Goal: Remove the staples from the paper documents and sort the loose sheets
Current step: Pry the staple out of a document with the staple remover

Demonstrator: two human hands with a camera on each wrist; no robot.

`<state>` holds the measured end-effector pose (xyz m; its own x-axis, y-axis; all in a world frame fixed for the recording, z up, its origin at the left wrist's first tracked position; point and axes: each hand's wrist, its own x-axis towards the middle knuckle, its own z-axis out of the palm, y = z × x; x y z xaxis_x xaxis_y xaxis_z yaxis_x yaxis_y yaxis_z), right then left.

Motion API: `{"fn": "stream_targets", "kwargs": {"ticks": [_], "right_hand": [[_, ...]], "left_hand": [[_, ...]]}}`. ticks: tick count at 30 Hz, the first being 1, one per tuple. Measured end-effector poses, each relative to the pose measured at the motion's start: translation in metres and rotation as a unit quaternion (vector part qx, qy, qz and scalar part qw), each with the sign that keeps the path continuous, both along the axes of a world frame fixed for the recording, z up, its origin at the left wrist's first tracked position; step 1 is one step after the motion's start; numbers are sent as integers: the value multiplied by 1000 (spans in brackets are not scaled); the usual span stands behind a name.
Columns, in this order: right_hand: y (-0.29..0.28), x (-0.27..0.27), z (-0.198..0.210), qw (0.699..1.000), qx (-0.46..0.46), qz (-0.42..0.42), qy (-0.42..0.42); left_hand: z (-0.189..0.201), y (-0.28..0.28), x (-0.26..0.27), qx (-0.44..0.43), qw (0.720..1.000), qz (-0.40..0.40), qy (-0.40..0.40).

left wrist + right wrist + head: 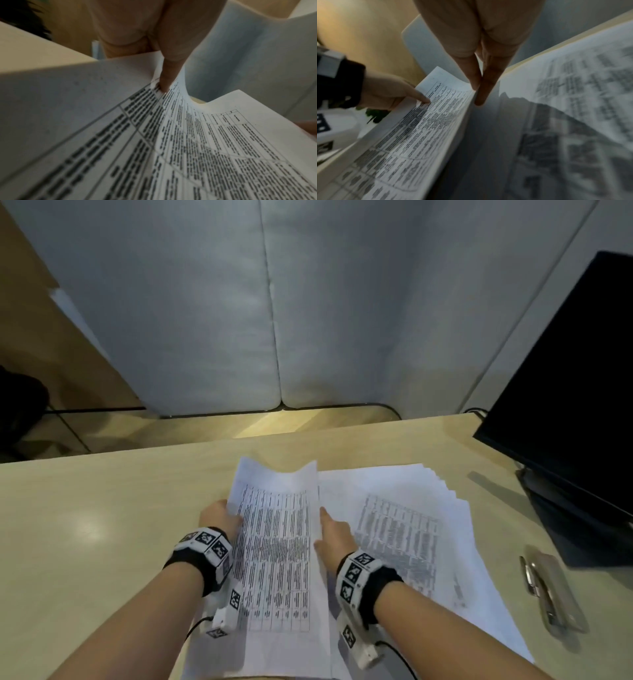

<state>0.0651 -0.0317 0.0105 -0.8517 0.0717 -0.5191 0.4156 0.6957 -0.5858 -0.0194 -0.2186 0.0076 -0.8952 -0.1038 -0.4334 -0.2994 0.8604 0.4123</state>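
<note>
The left hand [219, 518] and right hand [334, 537] wear black wristbands [387, 585], white blocks [209, 542] with square black markers, and thin black cables [399, 657].

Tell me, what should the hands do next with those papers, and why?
Probably tap the sheets down on the desk to even them. The left hand pinches their left edge, the right hand lies flat along the right edge, and their top edge looks wavy.
</note>
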Motion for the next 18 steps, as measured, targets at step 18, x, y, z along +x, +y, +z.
{"fn": "stream_targets", "kwargs": {"ticks": [18], "right_hand": [[-93, -36, -32, 995, 77, 18, -67]], "left_hand": [[-39, -84, -8, -81, 989, 113, -47]]}}
